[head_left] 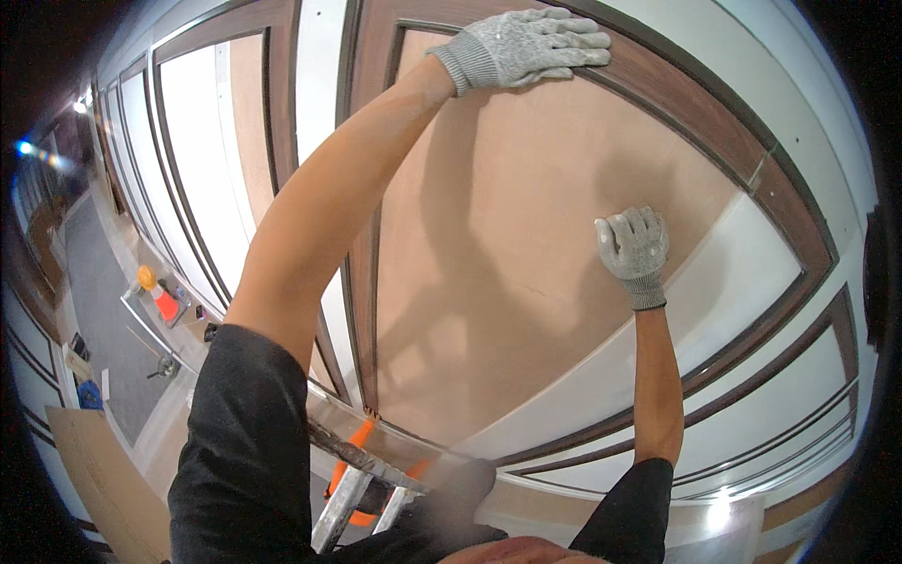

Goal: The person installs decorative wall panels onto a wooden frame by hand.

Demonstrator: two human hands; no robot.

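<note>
Both my hands wear grey knit gloves and reach up to a framed wall panel. My left hand (526, 49) lies flat with its fingers stretched out, across the brown wood-grain frame (648, 70) and the upper edge of the light tan board (507, 235). Lower and to the right, my right hand (639, 244) is curled into a fist against or just in front of the board. Nothing shows in it. A smooth white section (648, 348) borders the tan board along a slanting line at the lower right. My arms cast shadows on the board.
Below me stands a metal ladder (340, 508). Close to it, another person's orange sleeve (357, 440) reaches toward the wall base. An orange cone (163, 303) with a yellow top stands on the floor at left. A brown sheet (103, 479) lies at lower left.
</note>
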